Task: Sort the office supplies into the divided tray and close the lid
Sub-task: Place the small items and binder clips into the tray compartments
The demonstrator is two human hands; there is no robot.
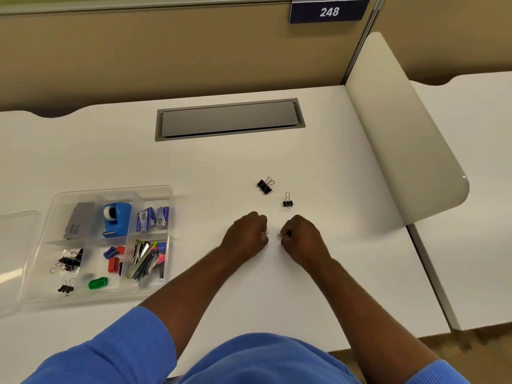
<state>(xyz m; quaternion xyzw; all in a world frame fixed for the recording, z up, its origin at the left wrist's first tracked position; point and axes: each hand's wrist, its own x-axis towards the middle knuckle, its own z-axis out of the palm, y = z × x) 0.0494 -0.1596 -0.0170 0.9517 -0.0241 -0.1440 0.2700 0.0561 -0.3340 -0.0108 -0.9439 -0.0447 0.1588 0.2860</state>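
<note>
White desk (318,151), small clips (280,235) in both hands (245,235) (303,238).

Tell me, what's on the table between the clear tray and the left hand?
Nothing. In the head view, the white table is bare between the clear tray and the left hand.

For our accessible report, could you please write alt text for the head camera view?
On a white desk, a person's left hand and right hand each pinch what looks like a small clip. Two black binder clips lie just beyond them, and a clear divided tray of sorted supplies sits to the left, uncovered.
</note>
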